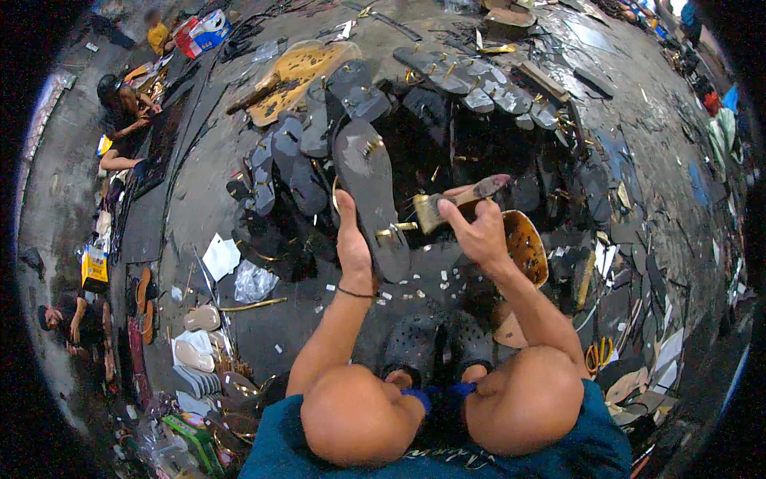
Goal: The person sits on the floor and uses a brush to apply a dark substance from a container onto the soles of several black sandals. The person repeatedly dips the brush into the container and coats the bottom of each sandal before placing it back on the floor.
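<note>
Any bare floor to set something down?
Likeliest: the grey floor strip between the left-side soles and flat grey sheet, above the white paper. Crowded: around the held sole, brush and tub, with more soles packed beyond.

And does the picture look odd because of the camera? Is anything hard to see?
In the head view, the fisheye lens visibly bends the floor, with speckled black toward the corners; a near-black patch swallows detail; the held sole and brush read fairly clearly.
</note>
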A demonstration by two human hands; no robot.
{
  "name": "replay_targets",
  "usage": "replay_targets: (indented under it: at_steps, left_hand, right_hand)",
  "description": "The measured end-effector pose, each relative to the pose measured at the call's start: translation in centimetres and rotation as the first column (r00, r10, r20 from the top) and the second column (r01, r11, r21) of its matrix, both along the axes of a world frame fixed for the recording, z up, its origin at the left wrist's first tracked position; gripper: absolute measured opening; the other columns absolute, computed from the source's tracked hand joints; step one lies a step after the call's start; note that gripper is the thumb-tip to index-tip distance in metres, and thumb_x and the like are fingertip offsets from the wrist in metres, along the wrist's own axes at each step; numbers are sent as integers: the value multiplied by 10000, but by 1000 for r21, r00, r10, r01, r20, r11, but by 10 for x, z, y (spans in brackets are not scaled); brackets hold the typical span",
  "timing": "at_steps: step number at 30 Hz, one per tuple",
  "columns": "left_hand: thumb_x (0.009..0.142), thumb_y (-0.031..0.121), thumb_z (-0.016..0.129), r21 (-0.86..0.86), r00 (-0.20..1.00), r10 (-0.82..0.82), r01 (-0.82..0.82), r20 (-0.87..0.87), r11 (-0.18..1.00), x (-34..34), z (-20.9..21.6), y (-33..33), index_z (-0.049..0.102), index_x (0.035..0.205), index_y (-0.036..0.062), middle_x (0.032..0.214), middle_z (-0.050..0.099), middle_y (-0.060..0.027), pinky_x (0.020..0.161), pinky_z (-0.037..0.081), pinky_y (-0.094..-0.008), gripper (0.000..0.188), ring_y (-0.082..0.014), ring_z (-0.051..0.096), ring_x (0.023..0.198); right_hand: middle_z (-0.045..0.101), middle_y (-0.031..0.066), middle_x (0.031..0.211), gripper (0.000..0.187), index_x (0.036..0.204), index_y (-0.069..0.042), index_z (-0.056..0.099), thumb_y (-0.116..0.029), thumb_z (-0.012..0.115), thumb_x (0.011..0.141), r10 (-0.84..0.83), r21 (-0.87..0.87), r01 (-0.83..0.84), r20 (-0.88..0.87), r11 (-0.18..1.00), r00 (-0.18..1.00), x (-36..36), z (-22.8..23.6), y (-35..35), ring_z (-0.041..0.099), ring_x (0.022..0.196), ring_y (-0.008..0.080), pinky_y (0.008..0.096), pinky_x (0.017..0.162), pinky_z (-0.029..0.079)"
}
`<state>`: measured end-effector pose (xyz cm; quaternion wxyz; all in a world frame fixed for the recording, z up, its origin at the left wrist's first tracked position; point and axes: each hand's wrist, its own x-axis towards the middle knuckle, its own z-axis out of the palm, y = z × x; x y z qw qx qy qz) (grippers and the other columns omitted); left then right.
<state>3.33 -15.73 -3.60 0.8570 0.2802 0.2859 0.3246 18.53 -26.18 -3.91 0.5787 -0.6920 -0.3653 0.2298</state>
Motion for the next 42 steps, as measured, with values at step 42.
replay_targets:
  at_steps: [42]
  left_hand:
    - [993,328,514,179,985,169,-174,44,968,88,7,99,533,1295,37,1136,660,-107,865,523,-333,419,-178,642,957]
  right_hand:
    - [678,69,1031,273,1117,18,645,-113,692,882,-241,-74,233,-458,970,856,10,-26,-112,629,935,152,291,858,488]
